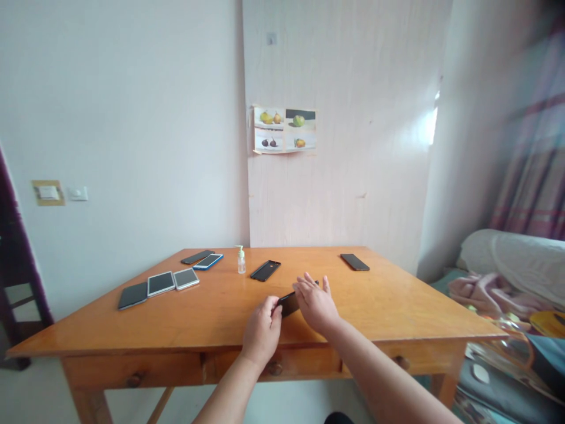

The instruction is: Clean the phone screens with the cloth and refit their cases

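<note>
L hand (263,330) grasping dk phone (289,304) by its edge; R hand (315,305) over it, fingers extended, unclenched. Blk case (265,271) @ 11 o'clock from it, 2nd phone (354,262) @ 2.

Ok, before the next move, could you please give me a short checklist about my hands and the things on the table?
1. Left hand gripping the dark phone by its near end: ok.
2. Right hand pressing on the phone: cannot tell; it is open over part of it.
3. Phone surface clean: cannot tell, partly covered.
4. Black case lying apart from both hands on the table: ok.
5. Pump bottle standing upright: ok.
</note>
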The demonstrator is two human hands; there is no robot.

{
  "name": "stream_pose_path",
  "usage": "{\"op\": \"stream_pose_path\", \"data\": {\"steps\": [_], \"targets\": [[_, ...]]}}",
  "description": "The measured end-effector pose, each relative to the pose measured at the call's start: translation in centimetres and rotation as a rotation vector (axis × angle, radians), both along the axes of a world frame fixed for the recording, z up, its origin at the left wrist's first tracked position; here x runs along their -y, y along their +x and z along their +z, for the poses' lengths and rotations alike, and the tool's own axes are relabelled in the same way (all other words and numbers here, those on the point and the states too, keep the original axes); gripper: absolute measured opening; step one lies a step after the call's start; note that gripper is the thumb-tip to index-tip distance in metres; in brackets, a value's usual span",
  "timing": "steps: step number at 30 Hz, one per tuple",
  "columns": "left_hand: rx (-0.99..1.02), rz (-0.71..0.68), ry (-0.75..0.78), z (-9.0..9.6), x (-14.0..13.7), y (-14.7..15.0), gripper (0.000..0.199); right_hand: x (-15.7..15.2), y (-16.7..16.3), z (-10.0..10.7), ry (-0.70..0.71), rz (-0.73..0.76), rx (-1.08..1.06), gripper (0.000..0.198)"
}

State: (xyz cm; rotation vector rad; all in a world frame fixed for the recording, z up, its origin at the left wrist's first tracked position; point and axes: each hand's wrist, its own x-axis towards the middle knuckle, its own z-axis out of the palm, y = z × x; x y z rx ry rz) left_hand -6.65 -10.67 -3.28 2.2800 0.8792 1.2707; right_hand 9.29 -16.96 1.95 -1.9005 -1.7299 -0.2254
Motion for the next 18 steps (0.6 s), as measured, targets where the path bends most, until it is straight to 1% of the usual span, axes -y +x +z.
{"op": "stream_pose_path", "data": {"steps": [3, 5, 7, 11, 13, 15, 18], "targets": [[-0.015, 0.022, 0.027, -0.3, -0.2, 0.1, 0.016, -0.5, 2.8, 0.2, -0.043, -0.194, -0.071, 0.043], [-0.02, 0.027, 0.035, -0.5, -0.3, 0.2, 0.016, -0.6, 3.0, 0.1, -0.055, -0.227, -0.061, 0.043], [-0.016, 0.023, 0.034, -0.5, -0.3, 0.2, 0.016, -0.3, 1.5, 0.0, -0.033, -0.165, -0.015, 0.042], [-0.004, -0.018, 0.012, -0.2, -0.2, 0.1, 0.016, 0.4, -2.6, -0.5, 0.035, 0.073, 0.056, 0.04], [-0.003, -0.025, 0.005, -0.1, -0.2, 0.0, 0.016, 0.4, -3.1, -0.5, 0.038, 0.126, 0.057, 0.04], [-0.002, -0.015, 0.008, -0.2, -0.2, 0.0, 0.016, 0.2, -1.9, -0.3, 0.019, 0.079, 0.031, 0.041], [-0.013, 0.014, 0.016, -0.3, -0.2, 0.0, 0.016, -0.3, 1.3, 0.2, -0.052, -0.128, -0.068, 0.043]]}}
